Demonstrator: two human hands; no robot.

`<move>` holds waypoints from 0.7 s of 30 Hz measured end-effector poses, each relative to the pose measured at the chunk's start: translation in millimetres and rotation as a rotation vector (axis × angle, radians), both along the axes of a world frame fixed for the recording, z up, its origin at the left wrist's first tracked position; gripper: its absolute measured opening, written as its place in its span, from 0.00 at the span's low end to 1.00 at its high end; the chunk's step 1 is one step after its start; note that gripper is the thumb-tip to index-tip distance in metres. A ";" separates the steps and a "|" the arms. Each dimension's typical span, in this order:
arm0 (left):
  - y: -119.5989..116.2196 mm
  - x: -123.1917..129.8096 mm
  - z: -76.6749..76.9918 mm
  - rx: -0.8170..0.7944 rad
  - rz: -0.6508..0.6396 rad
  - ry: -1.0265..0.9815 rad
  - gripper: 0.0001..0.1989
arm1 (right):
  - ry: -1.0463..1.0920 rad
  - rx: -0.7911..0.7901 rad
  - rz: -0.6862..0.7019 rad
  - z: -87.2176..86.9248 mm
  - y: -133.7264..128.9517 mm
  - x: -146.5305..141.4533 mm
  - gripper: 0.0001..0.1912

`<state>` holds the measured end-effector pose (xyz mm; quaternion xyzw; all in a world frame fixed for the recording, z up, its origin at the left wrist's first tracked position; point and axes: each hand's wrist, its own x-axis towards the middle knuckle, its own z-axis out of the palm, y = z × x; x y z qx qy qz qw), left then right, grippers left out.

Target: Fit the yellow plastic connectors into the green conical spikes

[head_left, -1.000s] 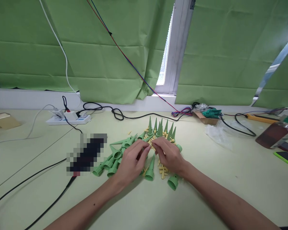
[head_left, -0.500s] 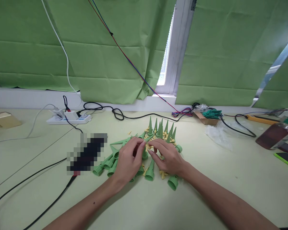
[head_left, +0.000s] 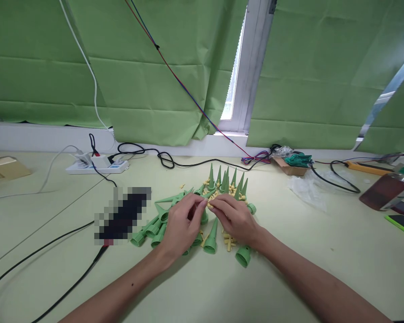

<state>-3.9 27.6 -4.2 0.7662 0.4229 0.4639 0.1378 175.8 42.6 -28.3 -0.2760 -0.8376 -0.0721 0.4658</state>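
Left hand (head_left: 184,220) and right hand (head_left: 237,220) pinch a yellow piece (head_left: 209,205), upright green cones (head_left: 226,183) towards one o'clock. Close handling seemingly demands alignment next.

The head camera faces forward (and down) — across the table (head_left: 340,224).

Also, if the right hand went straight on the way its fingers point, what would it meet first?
The right hand would most likely meet the left hand, whose fingertips lie just ahead. A small yellow piece shows about there and might come first; depth is unclear.
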 end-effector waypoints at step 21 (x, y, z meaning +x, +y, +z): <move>7.6 -2.1 3.1 0.012 0.245 -0.039 0.13 | 0.078 -0.024 -0.073 -0.6 7.4 1.2 0.05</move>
